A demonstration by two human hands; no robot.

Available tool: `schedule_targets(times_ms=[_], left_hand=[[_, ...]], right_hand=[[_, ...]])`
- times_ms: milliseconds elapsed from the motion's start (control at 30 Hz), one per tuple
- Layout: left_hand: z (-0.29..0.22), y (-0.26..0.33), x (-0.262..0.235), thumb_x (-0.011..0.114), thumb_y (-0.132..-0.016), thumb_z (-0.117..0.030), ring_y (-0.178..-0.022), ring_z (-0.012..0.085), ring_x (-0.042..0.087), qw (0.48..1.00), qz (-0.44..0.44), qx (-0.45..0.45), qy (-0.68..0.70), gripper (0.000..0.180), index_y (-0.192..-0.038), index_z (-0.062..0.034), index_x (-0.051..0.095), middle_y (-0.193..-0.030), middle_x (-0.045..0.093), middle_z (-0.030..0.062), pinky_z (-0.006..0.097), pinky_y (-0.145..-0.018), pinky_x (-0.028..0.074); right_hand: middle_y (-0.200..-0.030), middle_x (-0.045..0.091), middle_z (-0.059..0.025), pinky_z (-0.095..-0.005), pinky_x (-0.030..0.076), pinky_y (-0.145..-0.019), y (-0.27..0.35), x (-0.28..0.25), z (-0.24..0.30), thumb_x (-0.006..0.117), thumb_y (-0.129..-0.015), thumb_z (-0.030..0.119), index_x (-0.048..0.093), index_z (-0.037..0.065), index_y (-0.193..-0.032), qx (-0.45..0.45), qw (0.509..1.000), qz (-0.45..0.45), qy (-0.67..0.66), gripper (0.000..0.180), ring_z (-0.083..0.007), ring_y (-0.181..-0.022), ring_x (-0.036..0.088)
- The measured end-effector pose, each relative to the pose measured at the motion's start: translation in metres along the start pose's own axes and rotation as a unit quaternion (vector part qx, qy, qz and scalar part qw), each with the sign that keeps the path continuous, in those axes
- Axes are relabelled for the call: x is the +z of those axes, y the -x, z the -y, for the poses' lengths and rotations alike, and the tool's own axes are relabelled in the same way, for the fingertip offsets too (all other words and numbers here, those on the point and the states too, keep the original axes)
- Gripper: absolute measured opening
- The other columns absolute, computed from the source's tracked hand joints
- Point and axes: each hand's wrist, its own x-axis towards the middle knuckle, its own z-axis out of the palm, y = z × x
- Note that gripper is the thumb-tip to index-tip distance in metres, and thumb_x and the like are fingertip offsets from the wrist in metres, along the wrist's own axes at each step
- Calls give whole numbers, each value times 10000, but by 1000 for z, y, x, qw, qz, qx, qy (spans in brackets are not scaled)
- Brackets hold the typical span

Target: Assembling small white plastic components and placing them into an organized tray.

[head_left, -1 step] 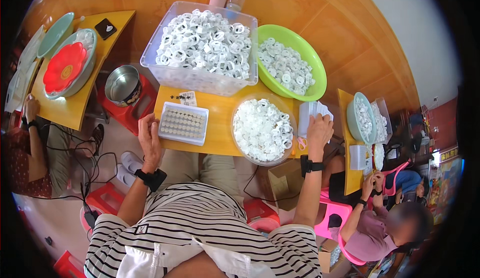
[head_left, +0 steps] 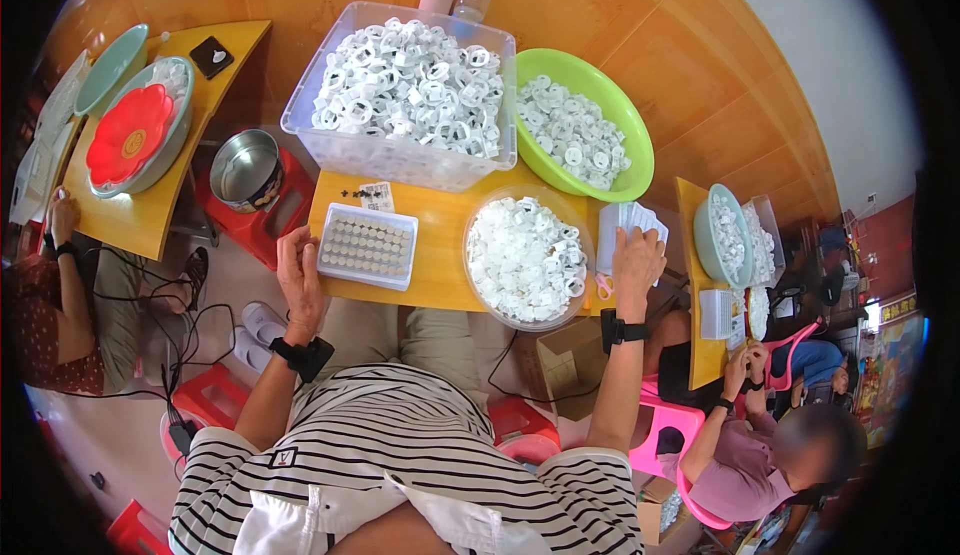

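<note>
My left hand [head_left: 298, 277] rests at the table's left edge, beside a white rectangular tray [head_left: 404, 281]. Its fingers are loosely bent and apart, with nothing visible in them. Rows of small grey round pieces [head_left: 365, 242] fill the tray. On the right, my right hand [head_left: 638, 267] lies over a stack of white rectangular pieces [head_left: 612, 223], fingers spread and touching it. Between the hands stands a round clear bowl [head_left: 478, 292] heaped with small white plastic parts [head_left: 525, 255]. Pink-handled scissors [head_left: 603, 286] lie next to my right hand.
A large clear bin [head_left: 400, 155] of white ring-shaped parts and a green basin [head_left: 640, 145] of white parts stand behind. Small black pieces [head_left: 362, 194] lie near a printed card. A metal pot [head_left: 245, 170] sits on a red stool. People work at tables on both sides.
</note>
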Motion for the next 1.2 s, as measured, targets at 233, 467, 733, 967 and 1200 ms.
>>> schedule_targets(times_ms=[233,467,733,967,1200], left_hand=[[1,-1,1,434,-913,-96,-886,145,539,1000,2,1,-2,210,-1074,22,501,-974,497,69,259,-793,420],[-5,0,0,431,-912,-83,-895,148,541,1000,4,1,2,210,-1079,26,496,-977,496,73,261,-798,421],[-2,0,0,440,-886,-29,-889,167,556,1000,3,-4,2,200,-1070,30,490,-990,484,91,278,-799,438],[-5,0,2,442,-885,-29,-885,171,558,1000,2,10,-7,199,-1067,30,495,-989,487,91,282,-799,439],[-6,0,2,441,-898,-70,-882,151,535,1000,-2,5,-9,213,-1081,22,503,-967,506,76,269,-789,425]], right_hand=[[-936,533,-128,-471,398,-759,5,5,5,655,-746,288,595,28,-954,-16,997,-78,0,339,-317,-912,527],[-914,533,-139,-435,443,-690,10,-1,7,624,-725,106,587,35,-954,-2,995,-23,-92,243,-320,-835,559],[-865,545,-127,-392,479,-650,15,-32,-13,570,-749,21,562,28,-969,6,994,-99,-47,220,-332,-758,582],[-966,613,-151,-329,486,-689,3,-19,-94,537,-785,-26,586,-25,-1036,169,908,-194,-331,256,-290,-787,613],[-1075,581,-149,-305,480,-804,-3,32,-121,546,-765,-39,472,-67,-1198,341,581,25,-738,440,-222,-939,588]])
